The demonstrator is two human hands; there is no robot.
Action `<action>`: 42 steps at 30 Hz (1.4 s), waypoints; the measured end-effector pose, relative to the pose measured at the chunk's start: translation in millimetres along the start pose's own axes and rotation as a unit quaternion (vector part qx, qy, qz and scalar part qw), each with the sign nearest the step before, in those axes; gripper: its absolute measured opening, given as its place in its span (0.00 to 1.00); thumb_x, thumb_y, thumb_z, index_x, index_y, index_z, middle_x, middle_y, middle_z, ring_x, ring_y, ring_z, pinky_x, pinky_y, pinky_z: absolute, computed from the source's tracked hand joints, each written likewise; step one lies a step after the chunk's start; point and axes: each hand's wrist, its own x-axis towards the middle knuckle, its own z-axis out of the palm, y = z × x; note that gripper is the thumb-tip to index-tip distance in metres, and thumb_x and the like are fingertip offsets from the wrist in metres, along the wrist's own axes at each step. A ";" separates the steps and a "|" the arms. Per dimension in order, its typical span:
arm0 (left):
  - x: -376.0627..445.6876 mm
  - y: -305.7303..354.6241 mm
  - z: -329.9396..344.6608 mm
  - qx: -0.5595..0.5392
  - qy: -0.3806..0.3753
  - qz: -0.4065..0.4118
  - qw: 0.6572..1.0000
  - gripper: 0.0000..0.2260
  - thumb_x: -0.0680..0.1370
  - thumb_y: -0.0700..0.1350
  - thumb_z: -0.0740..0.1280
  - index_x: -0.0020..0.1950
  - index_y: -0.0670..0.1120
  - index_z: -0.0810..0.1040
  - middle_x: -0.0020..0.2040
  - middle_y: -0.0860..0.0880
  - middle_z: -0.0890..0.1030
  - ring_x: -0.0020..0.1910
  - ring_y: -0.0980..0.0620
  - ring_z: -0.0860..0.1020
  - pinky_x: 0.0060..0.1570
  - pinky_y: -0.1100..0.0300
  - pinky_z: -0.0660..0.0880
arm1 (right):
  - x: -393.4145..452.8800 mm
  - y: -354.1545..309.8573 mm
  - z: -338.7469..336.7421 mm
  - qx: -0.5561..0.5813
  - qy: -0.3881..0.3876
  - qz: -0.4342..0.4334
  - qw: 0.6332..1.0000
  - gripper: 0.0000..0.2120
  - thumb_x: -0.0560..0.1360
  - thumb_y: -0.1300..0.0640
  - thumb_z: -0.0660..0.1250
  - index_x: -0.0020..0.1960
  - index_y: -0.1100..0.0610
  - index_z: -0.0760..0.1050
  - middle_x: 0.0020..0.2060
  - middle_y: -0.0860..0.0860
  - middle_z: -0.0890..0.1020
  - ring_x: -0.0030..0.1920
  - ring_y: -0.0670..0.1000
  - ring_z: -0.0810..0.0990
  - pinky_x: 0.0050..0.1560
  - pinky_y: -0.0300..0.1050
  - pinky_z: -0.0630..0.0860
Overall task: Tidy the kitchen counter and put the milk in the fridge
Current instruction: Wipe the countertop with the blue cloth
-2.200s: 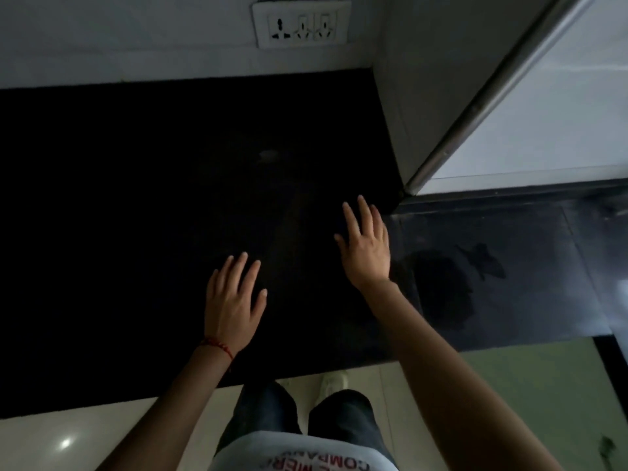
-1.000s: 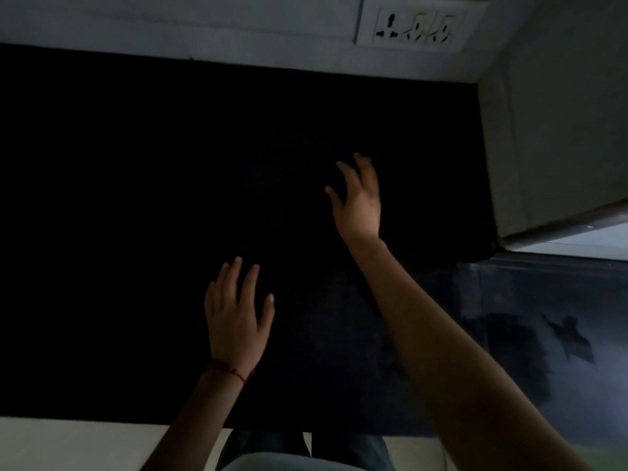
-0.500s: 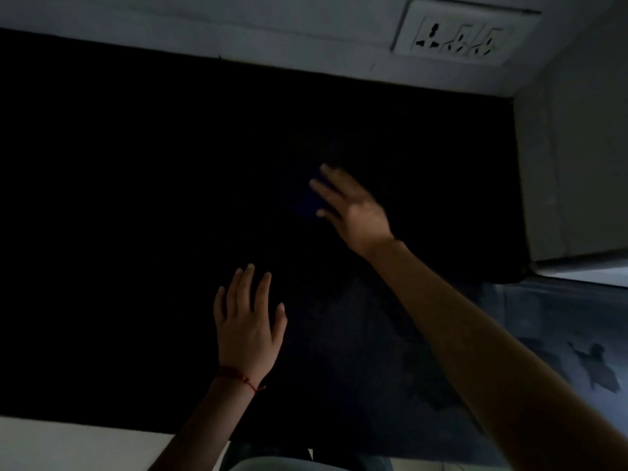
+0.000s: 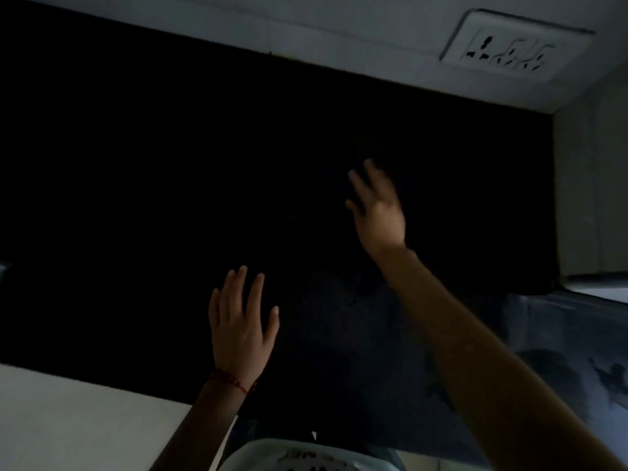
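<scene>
Your left hand (image 4: 239, 326) lies flat, fingers spread, on the dark counter (image 4: 136, 185); your right hand (image 4: 379, 209), blurred, seems open and empty farther in, below the wall socket (image 4: 509, 51).

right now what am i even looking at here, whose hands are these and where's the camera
The camera sits on a person's head, looking down at their own two bare hands; there is no machine. The left hand, with a red thread at the wrist, and the right hand, slightly blurred, are both spread with straight fingers above a very dark counter. Neither holds anything. A white wall socket sits at the top right. No milk is visible.
</scene>
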 end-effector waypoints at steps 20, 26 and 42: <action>-4.0 -13.5 -5.8 0.037 -0.030 -0.014 0.999 0.23 0.75 0.54 0.53 0.66 0.45 0.67 0.68 0.40 0.72 0.69 0.44 0.62 0.67 0.45 0.58 | -52.6 -62.5 22.3 -0.013 -0.062 -0.112 0.992 0.22 0.74 0.56 0.64 0.68 0.54 0.68 0.69 0.57 0.69 0.68 0.60 0.70 0.60 0.53 0.75; -4.6 -12.4 -11.3 0.033 -0.044 -0.014 0.998 0.26 0.79 0.56 0.42 0.66 0.44 0.68 0.67 0.40 0.72 0.68 0.44 0.62 0.67 0.46 0.56 | -70.6 -57.7 -15.7 0.126 -0.208 -0.085 0.966 0.24 0.76 0.48 0.60 0.71 0.49 0.62 0.74 0.46 0.59 0.74 0.49 0.57 0.66 0.48 0.67; -99.0 -13.6 -24.8 -0.035 -0.032 -0.148 0.988 0.23 0.74 0.55 0.54 0.63 0.44 0.71 0.64 0.40 0.76 0.65 0.45 0.67 0.58 0.43 0.76 | -81.9 -98.1 -20.3 0.213 -0.273 0.106 0.932 0.25 0.70 0.53 0.72 0.63 0.61 0.71 0.58 0.57 0.78 0.56 0.56 0.78 0.51 0.44 0.77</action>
